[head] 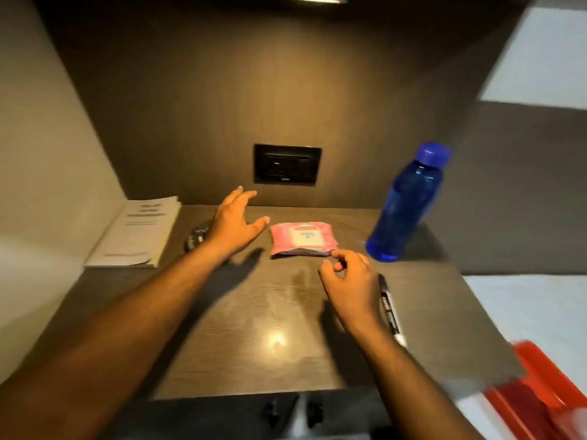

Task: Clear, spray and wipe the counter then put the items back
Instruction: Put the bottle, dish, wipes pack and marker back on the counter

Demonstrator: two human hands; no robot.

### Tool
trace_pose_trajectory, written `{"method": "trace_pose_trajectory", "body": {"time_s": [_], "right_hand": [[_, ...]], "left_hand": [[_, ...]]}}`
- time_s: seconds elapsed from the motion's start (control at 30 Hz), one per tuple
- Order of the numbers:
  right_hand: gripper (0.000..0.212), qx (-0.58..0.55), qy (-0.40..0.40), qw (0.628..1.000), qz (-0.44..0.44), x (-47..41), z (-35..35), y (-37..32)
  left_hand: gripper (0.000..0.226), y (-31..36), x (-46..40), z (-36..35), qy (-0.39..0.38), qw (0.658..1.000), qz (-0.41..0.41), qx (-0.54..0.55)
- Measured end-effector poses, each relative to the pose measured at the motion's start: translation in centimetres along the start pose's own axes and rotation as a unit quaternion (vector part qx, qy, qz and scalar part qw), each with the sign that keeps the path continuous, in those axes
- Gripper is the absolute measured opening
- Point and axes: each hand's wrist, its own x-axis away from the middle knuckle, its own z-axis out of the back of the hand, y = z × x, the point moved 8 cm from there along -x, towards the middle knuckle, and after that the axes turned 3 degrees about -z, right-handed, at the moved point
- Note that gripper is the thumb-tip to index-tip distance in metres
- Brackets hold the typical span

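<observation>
A pink pack of wet wipes (pixel 302 238) lies flat near the back of the brown wooden counter (pixel 254 312). My left hand (pixel 233 225) hovers just left of the pack, fingers spread, holding nothing. My right hand (pixel 351 282) is just in front of the pack's right corner, fingers loosely curled, empty. A blue water bottle (pixel 405 204) stands upright at the back right. A black marker (pixel 391 312) lies on the counter, partly hidden by my right wrist. A small dark shiny object (pixel 197 238) sits behind my left wrist, mostly hidden.
A white booklet (pixel 136 233) lies at the counter's back left against the side wall. A black wall socket (pixel 287 164) is set in the back panel. An orange-red object (pixel 540 392) lies on the white surface to the right.
</observation>
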Motion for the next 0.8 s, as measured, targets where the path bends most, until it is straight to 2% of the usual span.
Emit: {"method": "trace_pose_trajectory", "body": {"time_s": [0.07,0.17,0.23,0.3,0.4,0.6,0.8], "right_hand": [[0.012,-0.028,-0.068,0.996,0.047,0.0,-5.0,-5.4],[0.022,-0.045,-0.197,0.977,0.07,1.2,-13.6,-12.3],[0.019,-0.06,-0.291,0.954,0.038,2.9,-19.3,-15.1],[0.019,-0.047,-0.339,0.94,0.001,4.2,-23.7,-16.2],[0.032,-0.053,-0.35,0.933,-0.058,5.3,-27.9,-17.0],[0.029,-0.06,-0.297,0.94,-0.158,5.1,-29.6,-15.4],[0.026,-0.064,-0.34,0.92,-0.185,6.7,-29.4,-14.3]], "left_hand": [[0.055,-3.0,0.6,4.5,0.051,0.997,0.053,-0.034],[0.048,-9.6,2.3,10.8,0.069,0.976,0.171,-0.117],[0.049,-13.9,4.8,13.9,0.035,0.947,0.248,-0.202],[0.052,-16.5,7.4,14.6,-0.052,0.93,0.26,-0.255],[0.053,-18.3,10.9,13.3,-0.139,0.935,0.257,-0.199],[0.037,-16.8,12.1,15.1,-0.06,0.932,0.242,-0.263],[0.033,-15.9,13.4,16.5,-0.026,0.911,0.342,-0.227]]}}
